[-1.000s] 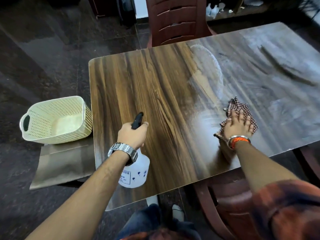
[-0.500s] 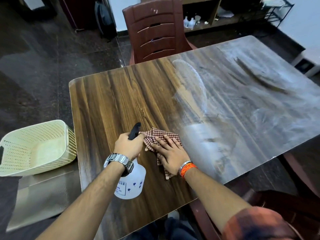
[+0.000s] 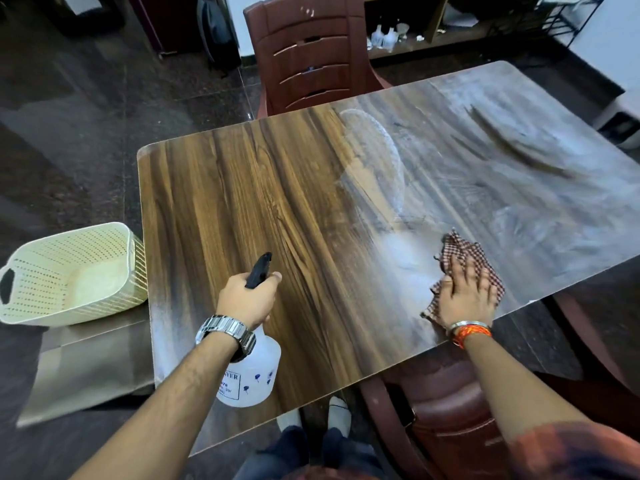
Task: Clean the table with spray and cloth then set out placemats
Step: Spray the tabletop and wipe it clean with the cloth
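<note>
A wooden table [image 3: 263, 202] fills the middle of the view, with pale wet streaks over its right half. My left hand [image 3: 247, 299] grips the black trigger head of a white spray bottle [image 3: 251, 375], held above the table's near edge. My right hand [image 3: 464, 296] lies flat, fingers spread, pressing a red-and-white checked cloth [image 3: 462, 249] onto the tabletop near the front edge on the right. No placemats are in view.
A cream perforated basket [image 3: 69, 271] sits on a low brown stand [image 3: 86, 368] left of the table. One maroon chair [image 3: 311, 53] stands at the far side, another maroon chair [image 3: 446, 410] is tucked under the near edge. A shelf with small bottles [image 3: 384, 38] lines the back wall.
My right hand has slid the cloth from beside the spray bottle back to the right along the near part of the table. My left hand still holds the bottle in about the same place.
</note>
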`<state>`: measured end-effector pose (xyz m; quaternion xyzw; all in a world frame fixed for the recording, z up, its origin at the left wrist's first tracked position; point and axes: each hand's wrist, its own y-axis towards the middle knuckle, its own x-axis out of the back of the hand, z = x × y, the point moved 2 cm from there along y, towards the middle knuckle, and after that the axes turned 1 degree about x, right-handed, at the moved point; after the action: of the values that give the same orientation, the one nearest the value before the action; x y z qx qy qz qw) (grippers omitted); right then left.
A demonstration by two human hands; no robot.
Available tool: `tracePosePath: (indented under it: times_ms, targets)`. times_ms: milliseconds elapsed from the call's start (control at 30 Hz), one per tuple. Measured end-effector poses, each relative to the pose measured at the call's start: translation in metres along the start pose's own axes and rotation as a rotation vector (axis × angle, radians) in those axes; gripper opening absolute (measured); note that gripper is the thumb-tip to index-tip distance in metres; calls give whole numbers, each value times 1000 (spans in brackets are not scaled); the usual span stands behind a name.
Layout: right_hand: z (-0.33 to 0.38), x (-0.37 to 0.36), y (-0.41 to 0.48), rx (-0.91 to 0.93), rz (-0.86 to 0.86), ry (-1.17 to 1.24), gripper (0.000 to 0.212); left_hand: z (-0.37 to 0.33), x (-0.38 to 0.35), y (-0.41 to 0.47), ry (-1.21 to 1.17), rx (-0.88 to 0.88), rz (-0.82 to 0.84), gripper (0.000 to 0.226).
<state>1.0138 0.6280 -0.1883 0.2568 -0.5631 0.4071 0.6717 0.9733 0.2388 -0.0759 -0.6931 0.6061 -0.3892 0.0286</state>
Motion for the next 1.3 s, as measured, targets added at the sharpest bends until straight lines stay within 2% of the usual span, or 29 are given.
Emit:
tracePosePath:
  times_ms: [67,133,233,367,467,533,633,667,733,867,967,1100,1300]
  targets:
    - [-5,1,-5,-30,-17,1,63,1,-8,-11,-36,10,-6,38]
    - [6,-3,-22,44,-17,-37,64,2,-18,-21,-59,14,-5,35]
    - [42,-19,-76,345,-7,-49,59,5,-30,-33,-59,9,1,37]
    - [96,-40,-167,781,59,119,44,11,-39,-56,-49,0,15,45]
    - [103,-48,-191,945,102,268,32,15,-36,-71,-31,-8,16,41]
    - [98,-41,-190,878,160,381,32,18,-31,-80,-31,-42,21,39]
    - [83,-3,-187,499,245,782,20,24,-24,-99,-22,-90,28,38]
    - [76,10,-185,395,250,901,17,26,-24,-105,-24,-99,37,36]
    - [57,36,-184,304,172,1011,18,27,-25,-121,-49,-109,68,33]
    - [9,74,-188,175,-5,1067,22,17,-44,-157,-62,-150,142,35]
    - [-31,97,-197,96,-116,1022,17,3,-69,-189,-63,-189,212,34]
    - [-80,119,-197,-27,-201,990,16,-16,-105,-225,-58,-209,241,34]
    - [-154,169,-171,-15,-265,1022,17,-46,-189,-278,-19,-252,229,37]
